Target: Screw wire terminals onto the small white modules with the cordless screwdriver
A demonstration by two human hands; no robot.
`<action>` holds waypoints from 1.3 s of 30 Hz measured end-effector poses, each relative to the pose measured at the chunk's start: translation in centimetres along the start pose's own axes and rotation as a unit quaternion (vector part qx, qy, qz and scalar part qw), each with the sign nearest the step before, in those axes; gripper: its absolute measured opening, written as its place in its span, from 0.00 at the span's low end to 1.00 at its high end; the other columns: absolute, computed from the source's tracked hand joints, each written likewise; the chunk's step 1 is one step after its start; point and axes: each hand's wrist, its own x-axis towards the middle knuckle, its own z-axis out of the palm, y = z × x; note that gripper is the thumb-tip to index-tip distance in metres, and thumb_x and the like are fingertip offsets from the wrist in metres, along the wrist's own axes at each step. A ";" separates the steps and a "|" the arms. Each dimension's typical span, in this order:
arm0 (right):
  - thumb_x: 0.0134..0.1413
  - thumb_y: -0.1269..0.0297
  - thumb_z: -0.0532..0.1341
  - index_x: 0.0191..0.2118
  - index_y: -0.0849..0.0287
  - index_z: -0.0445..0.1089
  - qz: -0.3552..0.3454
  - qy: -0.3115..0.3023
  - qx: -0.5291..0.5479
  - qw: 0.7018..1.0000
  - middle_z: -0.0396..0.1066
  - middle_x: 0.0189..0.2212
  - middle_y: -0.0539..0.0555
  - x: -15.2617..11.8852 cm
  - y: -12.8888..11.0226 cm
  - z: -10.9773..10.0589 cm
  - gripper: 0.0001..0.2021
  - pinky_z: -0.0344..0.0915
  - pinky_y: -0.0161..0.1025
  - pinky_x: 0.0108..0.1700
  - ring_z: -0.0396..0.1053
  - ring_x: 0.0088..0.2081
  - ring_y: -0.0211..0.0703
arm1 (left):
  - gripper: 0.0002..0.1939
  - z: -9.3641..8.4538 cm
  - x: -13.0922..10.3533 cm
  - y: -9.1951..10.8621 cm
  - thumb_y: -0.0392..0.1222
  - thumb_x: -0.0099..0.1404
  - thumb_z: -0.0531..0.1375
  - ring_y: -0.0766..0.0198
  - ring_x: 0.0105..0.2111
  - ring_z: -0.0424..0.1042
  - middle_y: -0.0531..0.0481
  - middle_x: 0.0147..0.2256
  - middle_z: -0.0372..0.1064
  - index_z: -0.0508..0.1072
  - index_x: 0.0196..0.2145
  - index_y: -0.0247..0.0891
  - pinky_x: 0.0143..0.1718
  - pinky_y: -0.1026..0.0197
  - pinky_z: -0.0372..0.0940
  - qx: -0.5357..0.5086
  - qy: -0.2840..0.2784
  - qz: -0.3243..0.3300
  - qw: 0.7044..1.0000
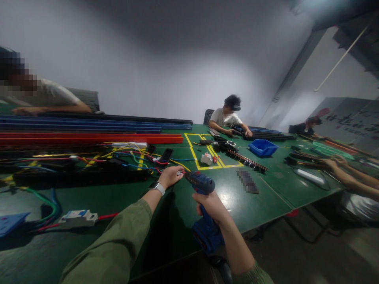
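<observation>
My right hand [211, 205] is wrapped round the grip of a blue cordless drill [203, 183], whose tip points left. At that tip, the closed fingers of my left hand [171, 176] pinch a small part [179, 172], white and too small to name, beside coloured wires. A watch with a pale strap is on my left wrist. To the left of my hands lie a long black strip [79, 178] and a tangle of red, yellow, green and blue wires [133, 156]. A white circuit breaker [79, 217] with red wires rests nearer on the green table [133, 221].
Red rails [89, 138] and blue rails [89, 124] lie at the back left. A blue bin [263, 148], a phone [247, 181], yellow tape marks and another breaker [206, 158] are further right. Other people sit at left, at the back and at right.
</observation>
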 end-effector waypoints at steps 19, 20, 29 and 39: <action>0.45 0.63 0.62 0.44 0.60 0.63 -0.010 0.001 0.011 1.000 0.58 0.13 0.40 0.2 0.5 0.0 0.18 0.55 0.33 0.17 0.63 0.13 0.39 | 0.14 0.0 0.0 0.0 0.45 0.61 0.60 0.61 0.39 0.75 0.51 0.39 0.78 0.76 0.45 0.46 0.44 0.63 0.66 0.005 0.004 0.007 1.000; 0.45 0.63 0.62 0.45 0.60 0.63 -0.008 -0.001 0.012 1.000 0.58 0.13 0.40 0.2 0.5 -0.1 0.19 0.56 0.33 0.17 0.63 0.13 0.39 | 0.14 0.1 0.0 0.0 0.45 0.61 0.60 0.61 0.39 0.75 0.52 0.38 0.78 0.76 0.45 0.46 0.44 0.63 0.66 0.005 0.003 0.008 1.000; 0.44 0.62 0.62 0.45 0.61 0.63 -0.009 0.001 0.023 1.000 0.61 0.16 0.41 0.3 0.5 -0.1 0.19 0.54 0.33 0.16 0.63 0.13 0.38 | 0.14 0.1 0.0 -0.2 0.46 0.61 0.60 0.61 0.39 0.75 0.52 0.38 0.78 0.76 0.45 0.46 0.44 0.62 0.66 -0.002 0.005 0.012 1.000; 0.46 0.64 0.61 0.42 0.59 0.61 0.001 0.005 0.003 1.000 0.57 0.12 0.39 -0.2 0.1 0.0 0.15 0.56 0.33 0.18 0.63 0.12 0.38 | 0.15 0.0 -0.1 0.0 0.45 0.61 0.60 0.60 0.40 0.75 0.51 0.39 0.78 0.76 0.45 0.46 0.45 0.62 0.66 -0.009 0.003 0.005 1.000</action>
